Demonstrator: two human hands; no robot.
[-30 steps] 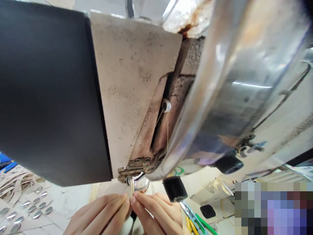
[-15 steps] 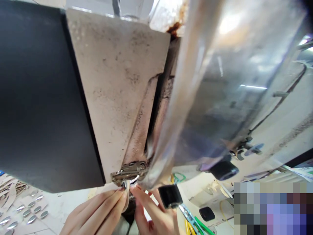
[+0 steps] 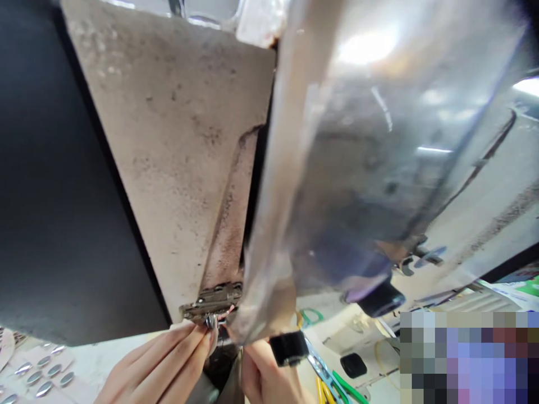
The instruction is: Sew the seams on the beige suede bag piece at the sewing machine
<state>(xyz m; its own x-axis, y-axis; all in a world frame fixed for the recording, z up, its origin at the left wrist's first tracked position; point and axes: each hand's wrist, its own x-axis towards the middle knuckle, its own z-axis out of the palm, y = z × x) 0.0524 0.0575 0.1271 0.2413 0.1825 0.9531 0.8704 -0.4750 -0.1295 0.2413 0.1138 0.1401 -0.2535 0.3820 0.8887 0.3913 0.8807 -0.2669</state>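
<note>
Below a metal clamp-like part [image 3: 213, 300] at the bottom of a worn beige machine body [image 3: 168, 140], my left hand [image 3: 162, 362] is closed, fingers together. It pinches a small pale piece [image 3: 214, 336], bent at the fingertips beside a shiny metal bit [image 3: 211, 321]. What kind of piece this is does not show clearly. My right hand [image 3: 267, 370] is just to the right, behind the lower end of a clear plastic guard [image 3: 269, 224]. Its fingertips are hidden, so its grip cannot be made out.
A dark panel [image 3: 63, 196] covers the left side. Several shiny oval discs [image 3: 44, 388] lie on the white table at lower left. Right of my hands are a black knob [image 3: 288, 348], yellow-handled and green-handled tools [image 3: 349, 387], and a black pad [image 3: 352, 365].
The view has shifted, so the machine appears further left. My right hand's fingers, visible near the pale piece before, are now mostly hidden. My left hand still pinches the piece.
</note>
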